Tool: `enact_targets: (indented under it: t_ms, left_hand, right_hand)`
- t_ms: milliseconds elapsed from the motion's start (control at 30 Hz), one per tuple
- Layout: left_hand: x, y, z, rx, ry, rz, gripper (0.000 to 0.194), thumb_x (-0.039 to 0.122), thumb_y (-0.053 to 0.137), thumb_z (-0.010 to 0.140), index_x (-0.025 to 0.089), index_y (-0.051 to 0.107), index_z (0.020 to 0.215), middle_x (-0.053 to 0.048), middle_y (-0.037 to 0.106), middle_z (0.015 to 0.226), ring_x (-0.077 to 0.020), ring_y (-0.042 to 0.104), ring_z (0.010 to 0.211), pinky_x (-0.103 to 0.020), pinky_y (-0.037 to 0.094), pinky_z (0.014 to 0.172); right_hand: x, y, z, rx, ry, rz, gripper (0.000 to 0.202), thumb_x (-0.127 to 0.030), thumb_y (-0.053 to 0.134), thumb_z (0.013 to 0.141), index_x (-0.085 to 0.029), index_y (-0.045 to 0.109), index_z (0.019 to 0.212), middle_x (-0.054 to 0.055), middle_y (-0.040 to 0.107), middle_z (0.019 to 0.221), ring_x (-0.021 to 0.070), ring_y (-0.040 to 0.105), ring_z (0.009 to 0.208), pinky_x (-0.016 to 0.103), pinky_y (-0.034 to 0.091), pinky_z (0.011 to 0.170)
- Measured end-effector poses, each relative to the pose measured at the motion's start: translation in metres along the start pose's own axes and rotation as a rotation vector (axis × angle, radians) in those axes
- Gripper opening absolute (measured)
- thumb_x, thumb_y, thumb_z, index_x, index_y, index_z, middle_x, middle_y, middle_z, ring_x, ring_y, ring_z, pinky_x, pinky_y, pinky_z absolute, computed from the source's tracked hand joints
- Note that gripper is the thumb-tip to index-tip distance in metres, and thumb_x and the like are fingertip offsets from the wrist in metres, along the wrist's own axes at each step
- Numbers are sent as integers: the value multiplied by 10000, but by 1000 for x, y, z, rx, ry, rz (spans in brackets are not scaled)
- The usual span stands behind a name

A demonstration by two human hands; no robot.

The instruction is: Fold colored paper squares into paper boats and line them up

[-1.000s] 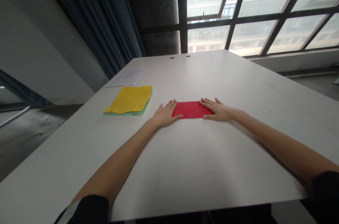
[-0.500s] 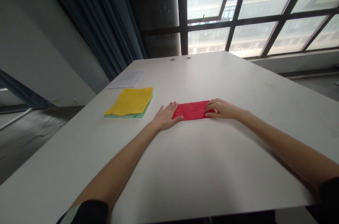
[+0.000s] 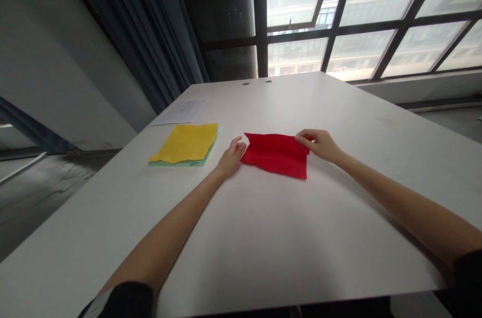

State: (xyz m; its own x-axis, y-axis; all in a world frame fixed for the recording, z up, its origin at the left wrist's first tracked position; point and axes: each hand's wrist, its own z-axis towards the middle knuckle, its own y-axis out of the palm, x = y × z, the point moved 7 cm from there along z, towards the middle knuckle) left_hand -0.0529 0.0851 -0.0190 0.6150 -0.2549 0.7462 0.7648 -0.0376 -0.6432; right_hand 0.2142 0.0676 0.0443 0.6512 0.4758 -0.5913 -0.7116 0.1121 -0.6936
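Red cloth [image 3: 276, 153] sits between the two hands, just over the worktop [image 3: 263, 243] or partly on it; I can't tell how much of it is up. The right hand [image 3: 324, 146] has the cloth's far right corner pinched between thumb and fingers. The left hand [image 3: 230, 158] is half open, with its fingers bent, right beside the cloth's left edge. It has no clear grip, and I can't tell if it is touching.

The cloth looks light, thin and floppy, so it should bend and sag easily and won't break if dropped. It doesn't look very slippery. The corners seem the best spots to pinch, one for each hand, to stop the middle drooping. Its long way runs sideways, from left hand to right hand, and the near right corner dips closest to the person.

Past the left hand, off to the left, yellow cloth [image 3: 187, 141] lies on green cloth [image 3: 190, 163], with paper [image 3: 181, 111] farther back.
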Motion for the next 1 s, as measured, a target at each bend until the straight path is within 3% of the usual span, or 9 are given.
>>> enact_targets:
  t_ms: [133,233,367,433,500,600,667,833,1000]
  left_hand:
    - [6,0,0,43,94,82,614,516,459,820,155,348,1305,-146,497,1266,-219,497,1141,-375,417,933]
    - [19,-1,-5,90,219,267,467,412,520,803,160,480,1195,-121,500,1222,-222,478,1136,-387,384,975]
    - [39,1,-14,92,339,453,303,346,481,837,186,588,1072,-105,487,1195,-226,452,1124,-402,363,983]
    - [47,5,-19,47,397,515,296,349,458,854,203,611,1060,-97,512,1141,-223,450,1094,-398,368,968]
    - [53,9,-22,-5,439,554,309,362,431,869,219,630,1057,-90,538,1071,-220,449,1057,-389,376,948]
    - [55,12,-23,-43,455,582,344,379,389,887,232,644,1065,-86,554,1031,-217,441,1032,-380,376,931]
    - [53,13,-21,-47,435,599,364,386,366,895,234,648,1067,-84,564,1037,-219,436,1037,-382,371,929]
    - [41,8,-15,2,291,681,427,419,295,909,239,631,1102,-84,578,1080,-239,428,1073,-403,363,917]
    - [28,7,-10,21,172,742,505,550,319,862,260,565,1193,-94,552,1136,-266,435,1080,-424,360,906]
  right_hand:
    - [27,-7,3,169,206,153,359,-476,505,778,-157,668,775,44,684,704,171,605,655,283,462,614]
    - [54,-10,0,277,344,149,368,-484,511,753,-156,677,776,44,679,672,172,604,625,285,464,586]
    - [74,-9,-5,250,416,-5,310,-406,512,739,-163,674,842,35,673,641,178,611,614,297,472,595]
    - [72,-7,-5,198,344,-69,307,-335,496,745,-173,651,955,33,690,701,180,626,656,317,484,653]
    - [65,-4,-3,148,213,-154,334,-260,461,758,-190,627,1038,55,701,888,202,634,816,361,476,767]
    - [58,4,0,42,37,-345,400,-176,424,754,-220,622,1099,71,595,1201,252,531,1089,441,401,915]
    - [56,13,1,-71,-50,-437,454,-144,423,739,-246,605,1142,49,532,1288,271,456,1178,475,356,957]
    - [49,28,-5,-316,-126,-479,406,-203,447,763,-279,611,1127,12,610,1188,295,436,1191,540,279,988]
    - [28,28,-6,-378,-222,-387,319,-369,427,840,-232,677,983,56,681,989,246,546,1029,426,363,938]
